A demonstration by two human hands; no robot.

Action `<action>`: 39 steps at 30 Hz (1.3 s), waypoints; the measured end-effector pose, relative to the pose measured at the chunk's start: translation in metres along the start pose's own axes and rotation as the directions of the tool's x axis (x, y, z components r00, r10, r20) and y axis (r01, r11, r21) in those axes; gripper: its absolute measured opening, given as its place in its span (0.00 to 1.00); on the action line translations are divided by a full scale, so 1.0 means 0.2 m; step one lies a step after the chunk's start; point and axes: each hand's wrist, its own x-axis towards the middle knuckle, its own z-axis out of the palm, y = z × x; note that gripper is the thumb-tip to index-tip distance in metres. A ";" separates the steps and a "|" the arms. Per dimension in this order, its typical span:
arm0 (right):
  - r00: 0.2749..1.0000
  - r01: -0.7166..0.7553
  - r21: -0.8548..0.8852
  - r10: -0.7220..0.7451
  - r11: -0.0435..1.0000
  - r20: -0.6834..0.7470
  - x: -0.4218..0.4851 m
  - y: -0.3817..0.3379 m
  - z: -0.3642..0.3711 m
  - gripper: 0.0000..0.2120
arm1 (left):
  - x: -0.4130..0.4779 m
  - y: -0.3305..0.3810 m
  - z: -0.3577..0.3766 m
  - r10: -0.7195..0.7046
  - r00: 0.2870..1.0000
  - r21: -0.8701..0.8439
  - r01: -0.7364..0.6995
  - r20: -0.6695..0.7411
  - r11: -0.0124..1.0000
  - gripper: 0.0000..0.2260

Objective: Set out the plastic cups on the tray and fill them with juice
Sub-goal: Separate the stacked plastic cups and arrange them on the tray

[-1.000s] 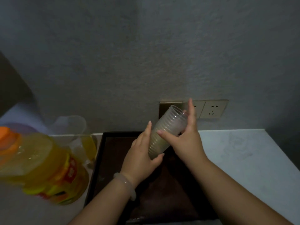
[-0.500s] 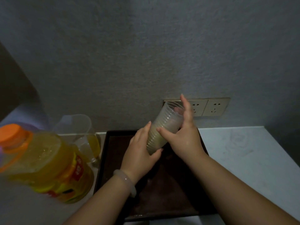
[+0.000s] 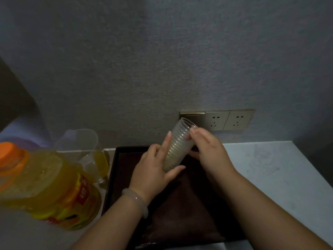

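Observation:
A stack of clear plastic cups (image 3: 177, 146) is held tilted above the dark brown tray (image 3: 115, 170), its open end pointing up toward the wall. My left hand (image 3: 153, 170) grips the stack's lower end, thumb under it and index finger along its side. My right hand (image 3: 209, 150) pinches the rim of the top cup with curled fingertips. A big juice bottle (image 3: 45, 188) with an orange cap stands at the left, full of yellow juice. The tray holds no cups.
A clear plastic jug (image 3: 84, 152) with a little yellow juice stands between the bottle and the tray. Wall sockets (image 3: 227, 120) sit just behind the cups. The white counter (image 3: 270, 168) stretches to the right of the tray.
My right index finger, which lay straight along the top of the stack, has curled down onto the top cup's rim. The stack has stayed in place.

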 end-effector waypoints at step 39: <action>0.991 -0.103 -0.097 0.110 0.990 0.074 0.07 0.00 -0.20 0.14 | 0.03 0.09 0.01 0.191 0.964 0.176 -0.224 0.184 0.959 0.35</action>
